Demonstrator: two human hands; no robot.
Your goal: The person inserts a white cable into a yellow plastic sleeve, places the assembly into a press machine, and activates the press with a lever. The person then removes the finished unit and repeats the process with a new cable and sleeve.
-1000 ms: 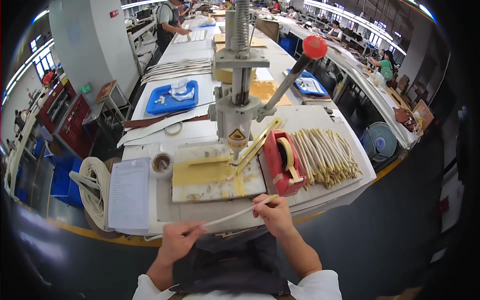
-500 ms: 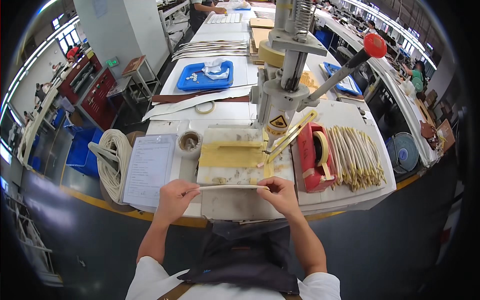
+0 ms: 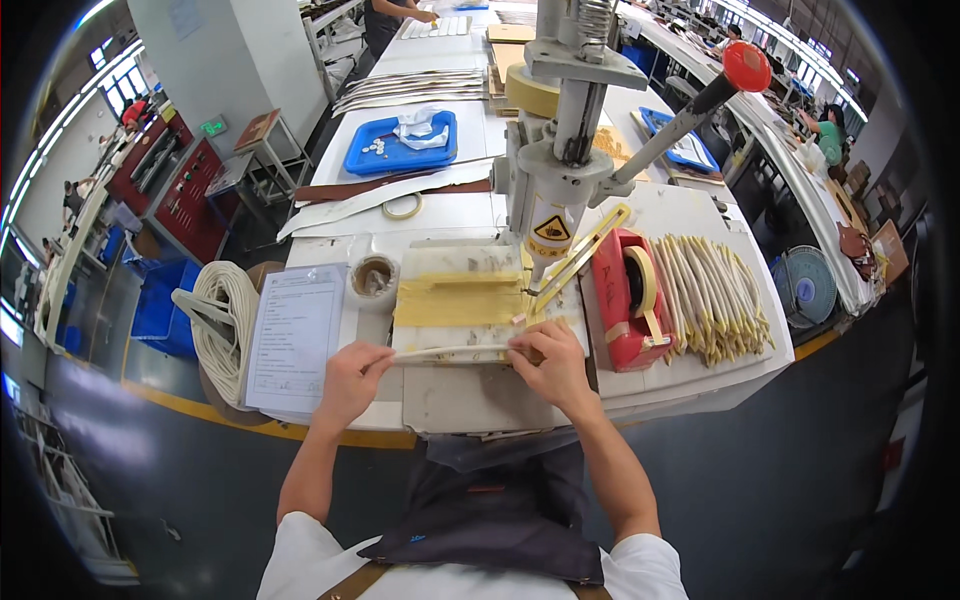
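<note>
A short length of white cord (image 3: 452, 353) stretches sideways between my two hands. My left hand (image 3: 350, 383) pinches its left end between thumb and fingers. Its right end sits in the closed fingers of my right hand (image 3: 556, 368). The cord lies over the near edge of a pale work plate (image 3: 487, 335) with yellow tape across it. Beyond my right hand stands a grey lever press (image 3: 560, 190) with a red knob (image 3: 746, 67). A yellow strip-like arm (image 3: 590, 255) slants beside its lower end.
On the right are a red tape dispenser (image 3: 628, 300) and a pile of cut cords (image 3: 715, 300) with yellowish ends. To the left lie a printed sheet (image 3: 300, 335), a tape roll (image 3: 374, 276) and a coil of white cord (image 3: 222, 325). A blue tray (image 3: 375, 160) sits farther back.
Both hands have moved slightly forward with the cord, from just short of the pale plate to over its near edge. My right fingers are bent more around the cord's end.
</note>
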